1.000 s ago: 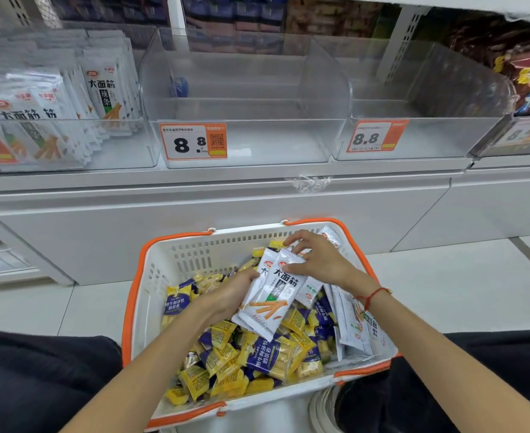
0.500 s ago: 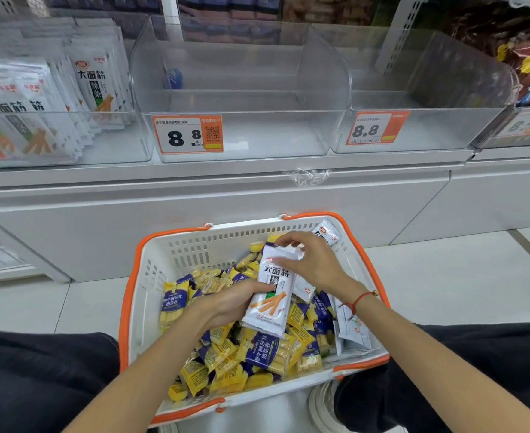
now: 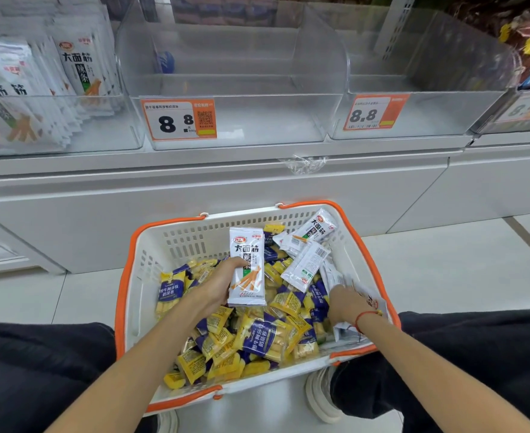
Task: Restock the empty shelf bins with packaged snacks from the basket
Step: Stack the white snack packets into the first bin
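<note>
Since a second ago the right hand [image 3: 346, 303] has left the white snack packets [image 3: 247, 267], now upright at the basket [image 3: 151, 245] centre, pinched by the left hand [image 3: 217, 284], and reaches toward four o'clock, fingers hidden among white packets.

The white snack packet [image 3: 247, 267] gripped upright by the left hand [image 3: 217, 284] bears large black characters 大面筋 above 辣条 on a dark strip. The same 大面筋 print appears on a packet [image 3: 318, 230] leaning at the far right corner of the basket [image 3: 151, 245], and on the packets [image 3: 81, 68] stocked in the left shelf bin. Price tag [image 3: 179, 120] on the middle bin [image 3: 232, 89] reads 8.8 — with a QR code on its orange part. Price tag [image 3: 371, 112] on the next bin [image 3: 429, 85] reads 8.8. Yellow-and-purple packets [image 3: 262, 340] carry white characters — too small to read reliably.
</note>
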